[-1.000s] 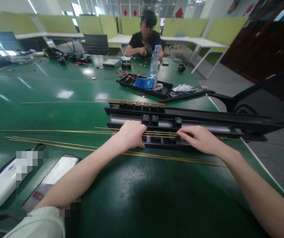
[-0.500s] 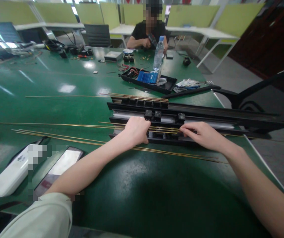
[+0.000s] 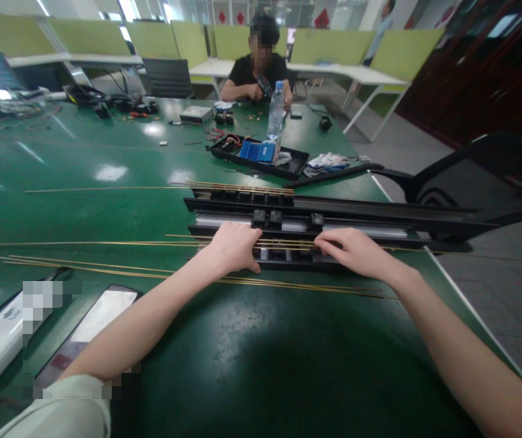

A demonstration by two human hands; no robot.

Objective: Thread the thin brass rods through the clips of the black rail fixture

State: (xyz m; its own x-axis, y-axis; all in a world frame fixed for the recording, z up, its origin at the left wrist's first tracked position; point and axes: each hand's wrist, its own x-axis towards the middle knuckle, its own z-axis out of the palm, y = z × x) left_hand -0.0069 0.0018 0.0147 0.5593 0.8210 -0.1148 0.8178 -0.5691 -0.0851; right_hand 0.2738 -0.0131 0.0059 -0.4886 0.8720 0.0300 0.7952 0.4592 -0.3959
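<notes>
Several thin brass rods (image 3: pixel 288 244) lie lengthwise over the nearest long black channel (image 3: pixel 283 264), their left ends reaching far across the table. My left hand (image 3: pixel 236 246) is closed around this channel and the rods over it, thumb on the near side; its fingertips are partly hidden. My right hand (image 3: pixel 354 250) pinches at the rods' right ends with thumb and index finger. Small black blocks (image 3: pixel 275 219) sit on the middle black channel (image 3: pixel 361 229), just beyond my hands. More rods rest on the far channel (image 3: pixel 356 205), and loose brass rods (image 3: pixel 297 285) lie nearer me.
A black tray (image 3: pixel 295 167) with a blue part stands beyond the channels, near a water bottle (image 3: pixel 275 112) and gloves (image 3: pixel 327 163). A phone (image 3: pixel 101 316) and a white device (image 3: pixel 0 340) lie at left. A co-worker (image 3: pixel 258 67) sits opposite. A black chair (image 3: pixel 480 170) stands at right.
The whole view has shifted, so everything appears slightly lower and further left. Both hands keep their places on the channel and rods.
</notes>
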